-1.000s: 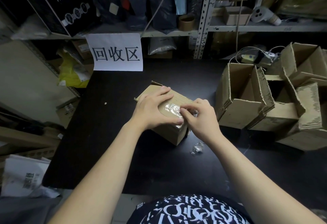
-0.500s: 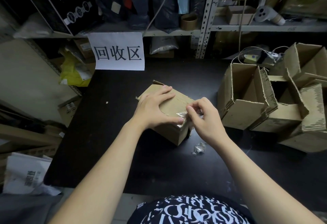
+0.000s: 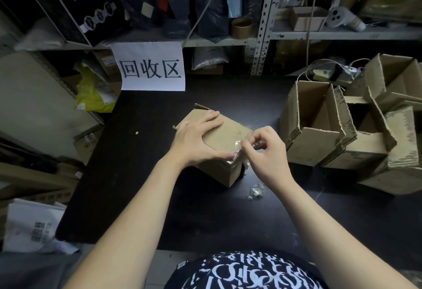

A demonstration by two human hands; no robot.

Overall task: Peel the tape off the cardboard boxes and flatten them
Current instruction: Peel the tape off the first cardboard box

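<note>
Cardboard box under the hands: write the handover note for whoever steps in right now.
Left hand presses flat on the small box on the black table.
Right hand pinches the clear tape at the box's near right edge, partly lifted.
Done: one tape wad lies beside the box.
To do: finish peeling, flatten this box, then the open boxes on the right, not yet flattened.

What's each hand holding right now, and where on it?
Right hand pinches the tape by its lifted end; left hand only presses on the box top.
</note>
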